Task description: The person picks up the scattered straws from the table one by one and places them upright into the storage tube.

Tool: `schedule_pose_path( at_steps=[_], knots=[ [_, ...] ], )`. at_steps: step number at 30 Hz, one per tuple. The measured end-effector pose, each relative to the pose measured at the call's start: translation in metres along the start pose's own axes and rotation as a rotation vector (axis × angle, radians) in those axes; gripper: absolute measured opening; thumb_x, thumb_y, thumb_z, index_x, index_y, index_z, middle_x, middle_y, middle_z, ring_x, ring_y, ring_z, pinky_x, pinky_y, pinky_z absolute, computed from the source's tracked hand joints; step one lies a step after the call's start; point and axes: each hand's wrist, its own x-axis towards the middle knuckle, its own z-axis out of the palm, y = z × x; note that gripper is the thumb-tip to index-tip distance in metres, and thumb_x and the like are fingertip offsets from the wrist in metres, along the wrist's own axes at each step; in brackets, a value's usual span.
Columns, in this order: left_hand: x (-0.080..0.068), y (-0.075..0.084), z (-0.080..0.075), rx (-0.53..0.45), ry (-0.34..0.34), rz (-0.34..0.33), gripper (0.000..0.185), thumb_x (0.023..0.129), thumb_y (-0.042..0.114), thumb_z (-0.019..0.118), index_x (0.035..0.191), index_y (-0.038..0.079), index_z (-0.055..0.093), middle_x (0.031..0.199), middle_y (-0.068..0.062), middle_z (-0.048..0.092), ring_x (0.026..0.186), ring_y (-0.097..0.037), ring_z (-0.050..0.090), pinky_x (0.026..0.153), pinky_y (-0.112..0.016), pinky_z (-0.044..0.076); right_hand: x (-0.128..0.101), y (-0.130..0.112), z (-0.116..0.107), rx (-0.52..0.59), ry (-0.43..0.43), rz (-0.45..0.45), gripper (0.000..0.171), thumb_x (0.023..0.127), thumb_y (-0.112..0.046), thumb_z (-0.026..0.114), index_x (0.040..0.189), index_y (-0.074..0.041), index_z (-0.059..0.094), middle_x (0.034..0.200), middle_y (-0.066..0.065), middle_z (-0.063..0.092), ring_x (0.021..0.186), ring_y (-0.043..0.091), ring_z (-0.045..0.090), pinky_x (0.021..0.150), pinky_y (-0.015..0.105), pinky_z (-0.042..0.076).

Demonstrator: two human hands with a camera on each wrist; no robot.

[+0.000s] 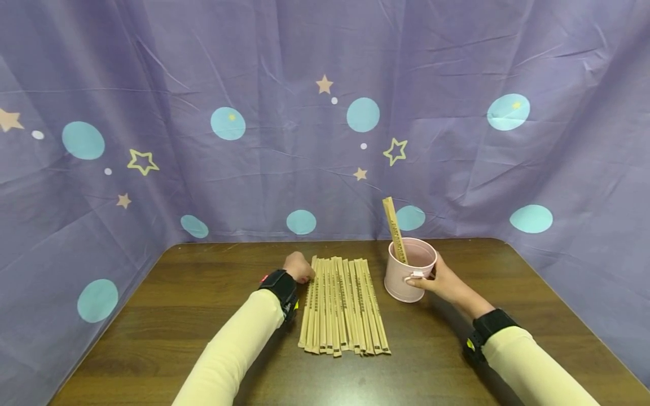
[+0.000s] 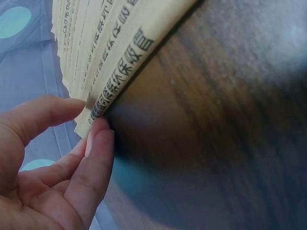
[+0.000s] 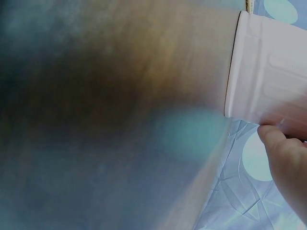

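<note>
A row of paper-wrapped straws lies side by side on the table, dark printing along each wrapper. At the row's left edge, near the far ends, is my left hand. In the left wrist view that hand pinches the end of the outermost straw between thumb and fingers. My right hand grips the pink bucket by its right side, near the small handle. One wrapped straw leans in the bucket and sticks out above its rim. Only the bucket's wall shows large in the right wrist view.
Brown wood tabletop surrounds the straws and bucket. A purple curtain with stars and blue dots hangs right behind the table's far edge and along both sides.
</note>
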Motion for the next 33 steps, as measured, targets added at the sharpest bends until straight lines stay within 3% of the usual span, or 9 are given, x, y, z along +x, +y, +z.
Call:
schedule_pose_path(
  at_steps=[8,14,17,20,23,25,29,33],
  knots=[
    [-0.003,-0.003,0.004,0.012,0.031,0.009,0.012,0.079,-0.004,0.074,0.068,-0.004,0.070,0.046,-0.001,0.051,0.038,-0.010,0.049,0.042,-0.020,0.049,-0.001,-0.001,0.000,-0.008,-0.002,0.040,0.088,0.084,-0.001,0.079,0.150,0.010,0.022,0.138,0.036,0.049,0.109,-0.014,0.049,0.092,0.007,0.044],
    [0.000,-0.006,0.011,0.114,0.095,0.063,0.029,0.078,-0.001,0.076,0.053,0.004,0.063,0.042,0.001,0.047,0.036,-0.010,0.044,0.040,-0.020,0.039,-0.002,-0.002,0.000,-0.026,-0.005,0.048,0.089,0.085,-0.002,0.079,0.151,0.010,0.021,0.139,0.035,0.048,0.114,-0.006,0.050,0.093,0.008,0.044],
    [0.002,-0.005,0.014,0.173,0.138,0.071,0.025,0.076,0.002,0.079,0.057,0.004,0.063,0.055,-0.005,0.057,0.048,-0.016,0.050,0.047,-0.024,0.043,-0.002,-0.001,-0.001,-0.029,-0.003,0.051,0.089,0.085,-0.003,0.079,0.151,0.010,0.021,0.139,0.035,0.049,0.115,-0.003,0.050,0.093,0.008,0.044],
    [0.002,-0.003,0.016,0.209,0.160,0.060,0.015,0.076,0.006,0.082,0.073,-0.001,0.069,0.079,-0.015,0.071,0.068,-0.025,0.062,0.060,-0.032,0.054,-0.002,-0.002,-0.001,-0.036,0.001,0.053,0.089,0.085,-0.003,0.080,0.151,0.009,0.021,0.139,0.034,0.049,0.116,-0.001,0.050,0.092,0.008,0.044],
    [0.002,0.000,0.019,0.219,0.162,0.039,0.021,0.077,0.008,0.083,0.090,-0.006,0.073,0.101,-0.022,0.075,0.087,-0.032,0.069,0.075,-0.041,0.061,-0.002,-0.002,0.000,-0.046,0.005,0.058,0.089,0.085,-0.003,0.080,0.151,0.009,0.022,0.139,0.034,0.049,0.121,0.009,0.054,0.092,0.008,0.044],
    [0.001,0.001,0.020,0.226,0.167,0.029,0.026,0.077,0.008,0.084,0.095,-0.007,0.073,0.106,-0.023,0.075,0.093,-0.034,0.071,0.079,-0.044,0.062,-0.002,-0.003,0.001,-0.045,0.005,0.065,0.090,0.085,-0.002,0.080,0.151,0.009,0.021,0.140,0.034,0.049,0.126,0.023,0.055,0.092,0.007,0.043],
    [0.002,0.001,0.021,0.230,0.179,0.014,0.024,0.076,0.009,0.084,0.091,-0.006,0.073,0.103,-0.022,0.075,0.090,-0.033,0.070,0.077,-0.043,0.062,-0.003,-0.003,0.001,-0.048,-0.001,0.071,0.091,0.085,-0.003,0.079,0.152,0.009,0.019,0.142,0.034,0.046,0.134,0.045,0.048,0.093,0.006,0.041],
    [0.006,-0.005,0.017,0.189,0.151,0.010,0.019,0.076,0.009,0.084,0.082,-0.004,0.071,0.093,-0.020,0.074,0.076,-0.028,0.065,0.066,-0.036,0.058,-0.003,-0.003,0.001,-0.052,-0.005,0.078,0.091,0.085,-0.003,0.079,0.152,0.010,0.018,0.142,0.034,0.046,0.135,0.048,0.046,0.093,0.006,0.040]
  ],
)
